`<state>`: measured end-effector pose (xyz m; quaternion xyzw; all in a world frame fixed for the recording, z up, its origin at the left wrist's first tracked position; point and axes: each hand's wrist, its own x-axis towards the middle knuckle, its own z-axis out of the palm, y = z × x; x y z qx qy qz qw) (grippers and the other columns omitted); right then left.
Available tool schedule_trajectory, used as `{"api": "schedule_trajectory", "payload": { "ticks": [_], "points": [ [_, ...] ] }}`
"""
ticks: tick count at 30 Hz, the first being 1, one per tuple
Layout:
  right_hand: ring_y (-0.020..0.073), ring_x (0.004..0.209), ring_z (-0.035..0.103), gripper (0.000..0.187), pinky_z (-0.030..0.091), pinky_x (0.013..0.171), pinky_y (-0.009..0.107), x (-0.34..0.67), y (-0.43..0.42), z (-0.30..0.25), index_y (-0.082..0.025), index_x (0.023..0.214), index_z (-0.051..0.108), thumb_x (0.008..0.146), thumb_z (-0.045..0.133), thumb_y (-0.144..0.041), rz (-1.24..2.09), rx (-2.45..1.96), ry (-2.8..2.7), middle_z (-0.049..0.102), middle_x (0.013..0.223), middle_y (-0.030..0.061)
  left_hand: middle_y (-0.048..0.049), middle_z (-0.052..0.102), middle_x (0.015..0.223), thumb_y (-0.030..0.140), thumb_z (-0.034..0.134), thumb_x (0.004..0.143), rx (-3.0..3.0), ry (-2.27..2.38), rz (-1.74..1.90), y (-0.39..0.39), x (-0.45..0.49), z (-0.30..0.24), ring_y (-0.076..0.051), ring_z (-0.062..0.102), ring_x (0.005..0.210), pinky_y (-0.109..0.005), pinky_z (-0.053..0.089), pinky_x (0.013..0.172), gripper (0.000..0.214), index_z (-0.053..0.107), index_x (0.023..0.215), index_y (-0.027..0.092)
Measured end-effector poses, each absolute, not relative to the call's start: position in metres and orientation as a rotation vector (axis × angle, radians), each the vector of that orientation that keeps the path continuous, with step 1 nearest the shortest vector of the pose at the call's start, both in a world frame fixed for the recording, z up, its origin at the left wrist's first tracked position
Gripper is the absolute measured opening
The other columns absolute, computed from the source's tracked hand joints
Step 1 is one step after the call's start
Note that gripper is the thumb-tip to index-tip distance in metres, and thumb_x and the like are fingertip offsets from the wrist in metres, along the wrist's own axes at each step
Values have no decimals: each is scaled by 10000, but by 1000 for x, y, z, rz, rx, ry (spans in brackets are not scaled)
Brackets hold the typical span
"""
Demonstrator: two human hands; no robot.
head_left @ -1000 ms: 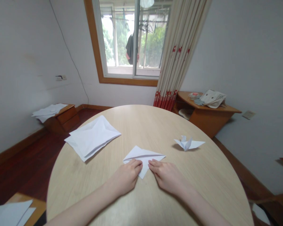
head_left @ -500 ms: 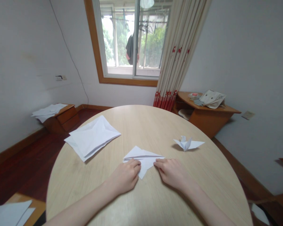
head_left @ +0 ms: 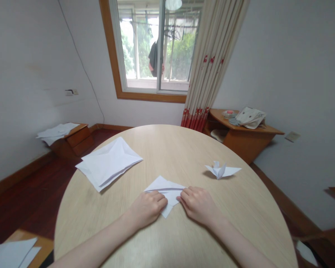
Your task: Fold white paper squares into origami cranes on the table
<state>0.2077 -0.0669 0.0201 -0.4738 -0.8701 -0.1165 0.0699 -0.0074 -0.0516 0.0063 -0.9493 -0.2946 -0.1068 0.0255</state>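
A partly folded sheet of white paper (head_left: 172,197) lies on the round wooden table in front of me, with a peak at the top and a point toward me. My left hand (head_left: 149,207) has its fingers curled over the paper's left side. On the right, my right hand (head_left: 197,203) grips the other edge, thumb below and fingers on top. Both hands are closed on the paper, and they cover its two side corners. A folded paper crane (head_left: 220,171) with spread wings stands farther back on the right.
Several creased white sheets (head_left: 111,160) lie stacked at the table's (head_left: 167,149) left. Beyond it are a corner desk (head_left: 245,130) with a cloth bag, a small cabinet (head_left: 78,139) bearing papers, and a curtain (head_left: 212,56) by the window. More sheets (head_left: 11,253) rest at lower left.
The folded paper has come slightly toward me and turned a little. My right hand has moved a little left, now covering the paper's right corner; the left hand stays nearly in place.
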Motion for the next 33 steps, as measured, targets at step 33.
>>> {"api": "schedule_trajectory", "payload": {
  "ticks": [33],
  "points": [
    [208,1416,177,697,287,1137,439,206,-60,-12,-68,1457,264,772,330,39,374,-1311,-2572,231,1525,188,-148,461,1410,105,391,909,-2938,-1163,-574,-50,2,-21,-235,435,1302,-418,418,1054,441,418,1349,127]
  ]
}}
